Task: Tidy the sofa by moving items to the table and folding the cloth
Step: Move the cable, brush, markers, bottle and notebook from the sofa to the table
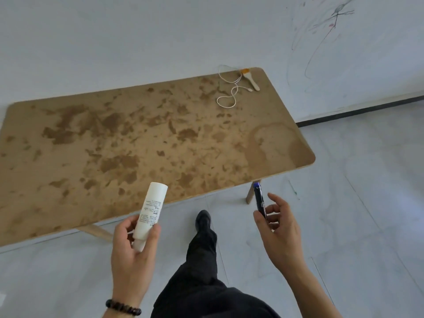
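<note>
L hand (133, 246) grips white tube (151, 210) round its lower end, top poking over the worktop's (137, 138) near edge. Looks light, smooth plastic, prob slippery; mid-body hold seems safer. Print on it too small to read. R hand (280, 228) pinches blue marker (259, 200) upright, just off the worktop; stiff, light, may roll. Label illegible. Far corner: white cord (229, 92), brush (251, 79).

The left hand (134, 249) was held palm-up, its fingers and thumb curled round a white tube (151, 210). The right hand (281, 228) pinched a blue marker (260, 200) upright between thumb and fingers, with the forefinger lifted free. Both forearms were bare.
</note>
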{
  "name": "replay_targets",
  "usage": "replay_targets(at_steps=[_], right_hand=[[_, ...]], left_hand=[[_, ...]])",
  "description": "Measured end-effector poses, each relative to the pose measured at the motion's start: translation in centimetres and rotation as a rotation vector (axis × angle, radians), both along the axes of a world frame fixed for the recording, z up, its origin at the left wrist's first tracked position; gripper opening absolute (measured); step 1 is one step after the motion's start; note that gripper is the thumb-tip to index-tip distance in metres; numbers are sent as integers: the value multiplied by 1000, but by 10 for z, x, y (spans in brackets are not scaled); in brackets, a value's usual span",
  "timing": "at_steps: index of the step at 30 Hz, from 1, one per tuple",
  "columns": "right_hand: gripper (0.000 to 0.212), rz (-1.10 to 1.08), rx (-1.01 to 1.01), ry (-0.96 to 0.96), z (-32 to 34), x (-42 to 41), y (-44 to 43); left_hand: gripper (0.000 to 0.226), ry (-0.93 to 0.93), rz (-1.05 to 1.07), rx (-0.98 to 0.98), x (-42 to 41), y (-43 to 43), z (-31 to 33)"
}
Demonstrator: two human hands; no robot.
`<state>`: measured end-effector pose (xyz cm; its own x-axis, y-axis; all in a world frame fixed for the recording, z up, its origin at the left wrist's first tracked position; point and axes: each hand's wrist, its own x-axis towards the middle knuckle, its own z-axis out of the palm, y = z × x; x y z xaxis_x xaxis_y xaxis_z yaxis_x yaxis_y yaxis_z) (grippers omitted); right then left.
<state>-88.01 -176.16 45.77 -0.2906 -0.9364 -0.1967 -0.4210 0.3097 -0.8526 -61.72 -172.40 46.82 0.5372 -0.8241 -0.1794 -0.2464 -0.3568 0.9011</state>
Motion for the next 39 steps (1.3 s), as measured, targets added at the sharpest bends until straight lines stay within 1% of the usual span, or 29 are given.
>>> replay_targets(at_steps=[5, 10, 13, 16, 19, 21, 25, 30, 32, 34, 36, 39], right_hand=[[39, 9, 23, 28, 7, -10, -121], [37, -46, -10, 35, 13, -23, -229], [34, -65, 19, 33, 4, -30, -291], [26, -20, 81, 21, -18, -41, -351], [19, 36, 140, 57, -46, -53, -414], [18, 70, 197, 78, -65, -62, -456], [20, 147, 260, 105, -102, -77, -530], [25, 287, 223, 223, -135, -89, -603], [28, 322, 207, 283, -146, -91, -623], [30, 342, 197, 320, -156, -92, -634], [30, 345, 189, 307, -165, -95, -639], [30, 335, 162, 269, -172, -97, -638]], left_hand=[[35, 41, -78, -2, -15, -150, 8], [44, -9, -192, -8, -33, -286, 14], [38, -36, -222, 13, -49, -358, 9], [34, -15, -205, 44, -69, -420, -11], [32, -7, -179, 106, -94, -475, -36], [30, 43, -182, 154, -112, -509, -53], [26, 54, -213, 282, -145, -575, -89], [24, 51, -274, 319, -172, -643, -129], [26, 8, -287, 289, -177, -661, -139], [27, -120, -287, 211, -179, -675, -147], [29, -231, -269, 129, -178, -687, -146], [34, -254, -235, 17, -175, -708, -132]])
